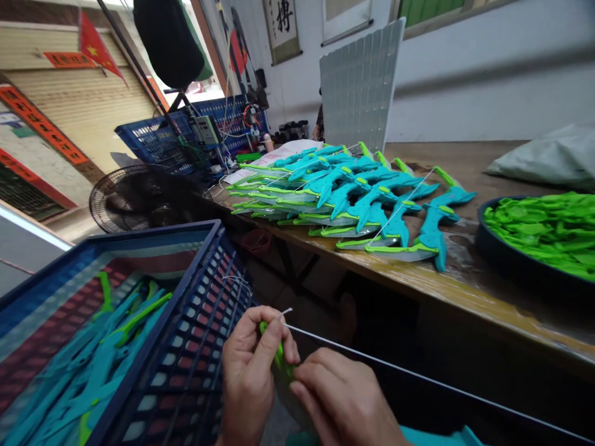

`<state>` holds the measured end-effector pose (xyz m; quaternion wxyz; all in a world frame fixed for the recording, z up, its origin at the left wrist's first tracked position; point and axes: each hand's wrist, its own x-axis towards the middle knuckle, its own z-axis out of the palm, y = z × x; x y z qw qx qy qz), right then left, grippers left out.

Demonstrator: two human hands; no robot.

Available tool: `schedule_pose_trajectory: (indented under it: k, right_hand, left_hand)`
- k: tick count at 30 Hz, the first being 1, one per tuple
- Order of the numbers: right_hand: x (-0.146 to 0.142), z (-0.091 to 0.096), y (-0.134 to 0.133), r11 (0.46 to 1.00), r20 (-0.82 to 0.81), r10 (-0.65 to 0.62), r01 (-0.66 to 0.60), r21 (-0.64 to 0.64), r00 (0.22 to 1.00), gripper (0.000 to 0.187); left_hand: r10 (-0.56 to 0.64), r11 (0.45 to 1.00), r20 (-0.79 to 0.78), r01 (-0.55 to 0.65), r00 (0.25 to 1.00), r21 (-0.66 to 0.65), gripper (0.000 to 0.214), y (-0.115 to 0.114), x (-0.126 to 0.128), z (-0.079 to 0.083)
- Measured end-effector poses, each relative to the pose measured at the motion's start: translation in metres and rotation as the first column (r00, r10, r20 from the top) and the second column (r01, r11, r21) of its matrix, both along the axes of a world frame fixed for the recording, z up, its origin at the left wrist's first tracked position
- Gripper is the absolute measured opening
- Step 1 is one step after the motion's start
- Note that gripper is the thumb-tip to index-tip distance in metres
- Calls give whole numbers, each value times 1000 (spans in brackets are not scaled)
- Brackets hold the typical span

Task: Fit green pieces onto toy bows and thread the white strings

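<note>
My left hand (251, 365) pinches the green tip of a toy bow (279, 359) low in the middle of the view, with a short end of white string poking up beside its thumb. My right hand (341, 399) is closed on the same green tip from the right. A taut white string (418, 375) runs from the tip off to the lower right. The teal body of the bow shows only at the bottom edge, mostly hidden by my hands.
A blue crate (204, 291) at the left holds several loose teal and green bow parts. On the wooden table (465, 291) lies a stack of strung teal bows (353, 192), a dark tray of green parts (548, 235), a white panel and a fan (139, 198).
</note>
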<state>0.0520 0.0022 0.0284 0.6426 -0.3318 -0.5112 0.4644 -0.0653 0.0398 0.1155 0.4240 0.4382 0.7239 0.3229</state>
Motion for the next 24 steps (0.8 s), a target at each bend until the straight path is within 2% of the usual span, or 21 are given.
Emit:
schedule_pose_trajectory:
  k: [2,3,6,8,11,13,15,19,22,24]
  right_hand:
    - [-1,-1,0,996,-115,48,-57,-74,992,10]
    - [1,0,4,996,-130,15,-27,-90,991,13]
    - [12,2,25,983,-13,-151,148,-105,989,30]
    - [17,2,41,975,88,-203,210,-73,975,32]
    - [17,-1,57,996,122,-84,88,-30,989,13]
    - [14,-4,60,999,97,24,-19,-49,995,17]
    - [14,-4,61,997,54,49,-45,-67,997,19]
    - [33,4,66,997,20,-77,77,-12,997,18]
    - [52,8,73,978,91,-210,209,17,974,12]
    - [54,4,73,968,155,-251,250,27,956,10]
  left_hand:
    - [-14,1000,-1,14,1000,4,18,0,2,-1]
    - [-25,1000,-15,25,1000,5,18,-1,3,-1]
    - [-41,999,-28,40,999,-35,21,-4,3,-3]
    - [-52,996,-28,50,998,-71,22,-6,2,-5]
    - [-80,995,-23,79,997,-67,19,-9,1,-8]
    - [-96,993,19,97,995,-73,17,-10,2,-10]
    - [-91,989,86,100,992,-106,20,-11,5,-13]
    - [-33,992,217,58,976,-109,19,-10,6,-22]
    - [-130,988,230,145,965,-50,12,-10,0,-27]
    - [-179,982,236,187,955,-10,12,-10,-3,-27]
